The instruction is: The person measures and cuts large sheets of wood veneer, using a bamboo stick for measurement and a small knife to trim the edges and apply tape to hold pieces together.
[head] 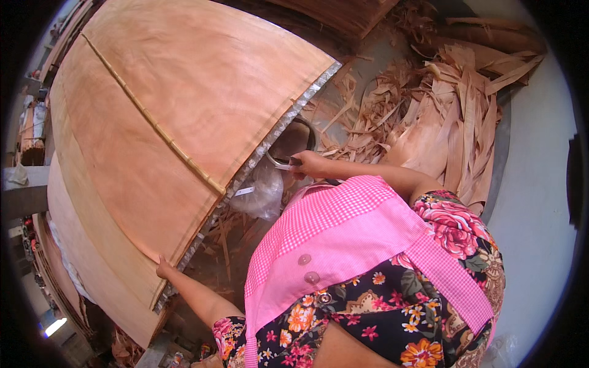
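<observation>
Thin reddish wood veneer sheets (193,101) lie stacked before me, with a thin bamboo stick (154,124) across the top one. At the stack's lower left, my left hand (164,267) grips the near edge of a veneer sheet. My right hand (307,164) is closed around a dark-handled tool (294,161), whose pale end lies against the rim of a round container (310,129); its exact kind cannot be told. The container sits beside the stack's ragged pale edge. Below it hangs a clear plastic bag (264,198) near a white strip (244,191).
Torn veneer scraps (441,133) are heaped at the right, with more strips behind the container. A brown wood stack (336,14) stands at the top. A pale wall or panel (529,193) runs down the right side. Further stacked sheets (55,271) show at the left.
</observation>
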A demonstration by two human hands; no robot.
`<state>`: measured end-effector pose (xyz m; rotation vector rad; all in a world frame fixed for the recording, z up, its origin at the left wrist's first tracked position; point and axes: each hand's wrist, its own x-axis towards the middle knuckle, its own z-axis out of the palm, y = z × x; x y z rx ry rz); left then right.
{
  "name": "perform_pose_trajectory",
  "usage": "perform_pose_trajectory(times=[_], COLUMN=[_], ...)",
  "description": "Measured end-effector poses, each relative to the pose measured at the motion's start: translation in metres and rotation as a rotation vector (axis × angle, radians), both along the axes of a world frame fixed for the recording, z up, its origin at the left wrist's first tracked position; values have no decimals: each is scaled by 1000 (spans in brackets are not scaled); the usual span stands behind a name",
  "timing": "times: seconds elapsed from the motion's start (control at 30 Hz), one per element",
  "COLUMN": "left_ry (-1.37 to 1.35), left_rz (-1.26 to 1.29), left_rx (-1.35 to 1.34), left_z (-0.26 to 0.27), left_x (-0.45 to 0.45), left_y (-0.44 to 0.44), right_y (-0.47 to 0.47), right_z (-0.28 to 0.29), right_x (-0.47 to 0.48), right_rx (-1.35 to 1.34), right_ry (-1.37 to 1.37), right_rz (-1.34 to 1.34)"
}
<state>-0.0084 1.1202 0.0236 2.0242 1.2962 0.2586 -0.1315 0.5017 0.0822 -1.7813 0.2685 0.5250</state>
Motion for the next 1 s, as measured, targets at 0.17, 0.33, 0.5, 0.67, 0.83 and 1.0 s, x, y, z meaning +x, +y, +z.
perform_pose_trajectory(times=[0.17,0.33,0.5,0.67,0.83,1.0], left_ry=[207,219,101,-233,203,-560], left_rz=[-10,-4,-1002,-1447,-1196,-566], left_rx=[98,931,298,701,42,-828], left_z=[15,60,84,71,94,104], left_x=[5,2,26,16,28,12], left_y=[-15,-137,-444,-695,-739,-833], right_y=[-37,-122,-223,-337,-423,-392], right_z=[2,16,13,12,46,65], right_x=[7,27,55,93,129,199], right_rx=[114,42,318,447,232,306], right_ry=[70,48,88,-5,91,-155], right_rz=[-101,-119,-189,-17,39,499])
